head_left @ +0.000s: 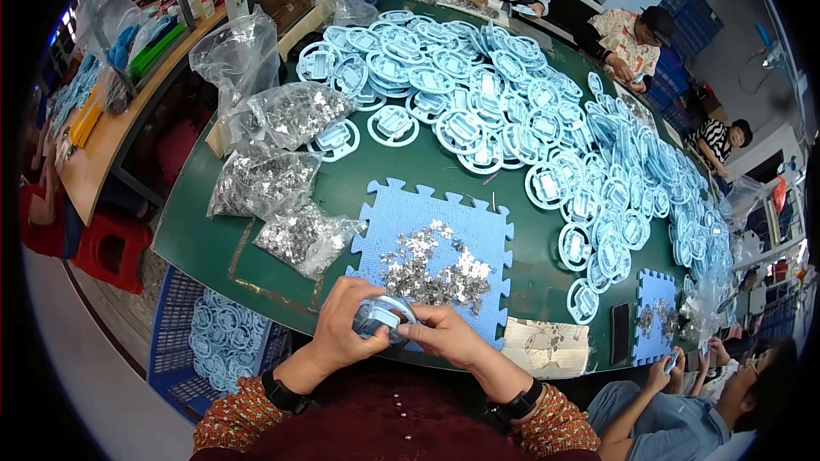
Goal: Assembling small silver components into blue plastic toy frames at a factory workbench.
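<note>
My left hand (340,324) is closed round a light-blue plastic ring-shaped part (382,314), held tilted over the near edge of a blue foam mat (395,205). From the other side, the thumb and fingers of my right hand (448,335) pinch the part's right edge. Whether a small metal piece is between those fingers is hidden. Just beyond my hands, a loose heap of small silvery metal pieces (465,277) is spread on the mat.
A large pile of matching blue parts (487,85) covers the green table (282,294). Clear bags of metal pieces (265,179) lie at the left. A cardboard sheet (547,347) and phone (620,333) lie right. A blue crate (175,324) stands below left. Other people work around the table.
</note>
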Available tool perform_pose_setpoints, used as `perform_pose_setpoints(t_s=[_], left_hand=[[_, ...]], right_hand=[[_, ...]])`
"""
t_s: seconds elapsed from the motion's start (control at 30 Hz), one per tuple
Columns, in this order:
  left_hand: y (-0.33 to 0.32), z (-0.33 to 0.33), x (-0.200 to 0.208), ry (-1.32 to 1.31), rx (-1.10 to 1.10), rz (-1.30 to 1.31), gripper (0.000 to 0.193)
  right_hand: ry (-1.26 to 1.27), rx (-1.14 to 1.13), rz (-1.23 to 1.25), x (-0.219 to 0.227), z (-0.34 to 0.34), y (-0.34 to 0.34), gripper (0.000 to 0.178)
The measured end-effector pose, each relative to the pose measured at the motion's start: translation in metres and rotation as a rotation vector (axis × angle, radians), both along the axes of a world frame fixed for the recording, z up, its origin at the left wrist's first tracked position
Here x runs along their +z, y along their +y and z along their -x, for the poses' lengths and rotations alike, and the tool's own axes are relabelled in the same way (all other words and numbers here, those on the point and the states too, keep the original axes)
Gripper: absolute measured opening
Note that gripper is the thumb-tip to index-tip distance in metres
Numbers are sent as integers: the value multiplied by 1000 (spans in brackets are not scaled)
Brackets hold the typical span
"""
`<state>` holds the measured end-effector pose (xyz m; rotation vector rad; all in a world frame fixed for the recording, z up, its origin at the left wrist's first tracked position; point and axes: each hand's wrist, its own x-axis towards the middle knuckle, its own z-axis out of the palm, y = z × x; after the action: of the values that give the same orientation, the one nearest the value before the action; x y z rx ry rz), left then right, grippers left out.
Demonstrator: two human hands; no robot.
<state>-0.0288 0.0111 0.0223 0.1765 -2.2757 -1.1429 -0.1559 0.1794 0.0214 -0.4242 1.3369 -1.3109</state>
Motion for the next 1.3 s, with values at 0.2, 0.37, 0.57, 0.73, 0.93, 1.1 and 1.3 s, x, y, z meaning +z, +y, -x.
perform_pose_setpoints(t_s=[0.2, 0.37, 0.57, 0.73, 0.93, 1.1, 1.3], left_hand=[[-15, -15, -19, -128, 213, -268, 53], [-13, -27, -30, -87, 225, -258, 60], [-16, -37, -31, -91, 122, -401, 58], [-14, -27, -30, -112, 14, -954, 59], [-15, -19, -35, -121, -9, -1001, 58], [-19, -22, -34, -190, -26, -910, 59], [-17, -24, -32, -175, -44, -889, 59]], right_hand=[[1184, -324, -208, 3, 58, -2, 18], [1314, -178, -301, -13, 69, -1, 11], [1438, -28, -353, -24, 66, -3, 8], [1155, -157, -127, 3, 40, -18, 11], [809, 70, 40, 9, 0, -35, 14], [837, 135, 70, 3, -12, -43, 15], [902, 178, 78, 2, -13, -45, 14]])
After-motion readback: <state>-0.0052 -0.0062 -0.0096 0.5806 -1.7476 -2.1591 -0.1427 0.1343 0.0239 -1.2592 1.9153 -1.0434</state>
